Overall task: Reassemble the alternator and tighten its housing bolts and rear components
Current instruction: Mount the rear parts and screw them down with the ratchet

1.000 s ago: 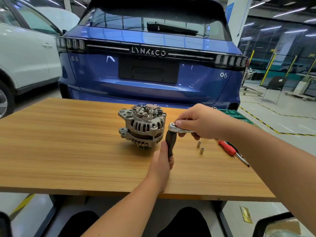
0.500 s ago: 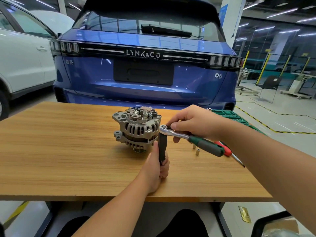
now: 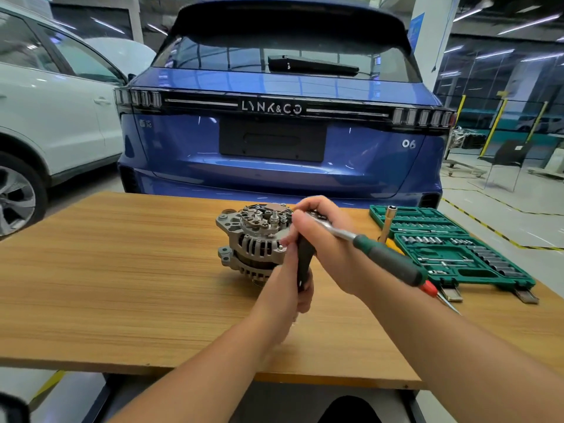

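Right hand (image 3: 317, 236) grips the green-handled steel ratchet (image 3: 384, 261); left hand (image 3: 293, 288) clasps a black-handled driver (image 3: 303, 261), steadying it beside the grey finned alternator (image 3: 253, 239).

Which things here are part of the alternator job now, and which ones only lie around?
In use:
alternator
ratchet, head held by the right hand
black handle, gripped by the left hand

Lying about:
socket set, open on the table
red screwdriver
blue car
white car
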The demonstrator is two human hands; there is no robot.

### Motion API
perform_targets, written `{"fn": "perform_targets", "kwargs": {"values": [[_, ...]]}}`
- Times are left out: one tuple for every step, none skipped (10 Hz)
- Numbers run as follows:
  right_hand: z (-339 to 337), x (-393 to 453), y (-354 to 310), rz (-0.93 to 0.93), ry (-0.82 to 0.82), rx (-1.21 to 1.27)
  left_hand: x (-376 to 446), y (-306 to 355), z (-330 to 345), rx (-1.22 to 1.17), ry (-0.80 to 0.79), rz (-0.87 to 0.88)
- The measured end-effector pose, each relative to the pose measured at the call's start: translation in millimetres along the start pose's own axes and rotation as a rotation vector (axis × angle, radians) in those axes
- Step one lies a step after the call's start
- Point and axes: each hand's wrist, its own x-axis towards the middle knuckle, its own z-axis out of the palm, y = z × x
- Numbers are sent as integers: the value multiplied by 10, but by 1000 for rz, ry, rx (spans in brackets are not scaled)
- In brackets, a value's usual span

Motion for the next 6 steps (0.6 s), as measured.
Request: {"fn": "perform_targets", "kwargs": {"values": [[173, 145, -240, 98, 91, 269, -37, 205, -235, 331, 62, 138], [273, 216, -286, 194, -46, 494, -78, 327, -552, 583, 199, 448], [403, 355, -364, 309, -54, 581, -43, 437, -825, 862, 386, 691], [403, 528, -419, 375, -6, 568, 112, 575, -1017, 1171, 467, 613], [340, 694, -548, 351, -30, 551, 255, 556, -1179, 1380, 363, 385], [308, 851, -700, 269, -108, 598, 315, 439, -1281, 1304, 267, 363]]}}
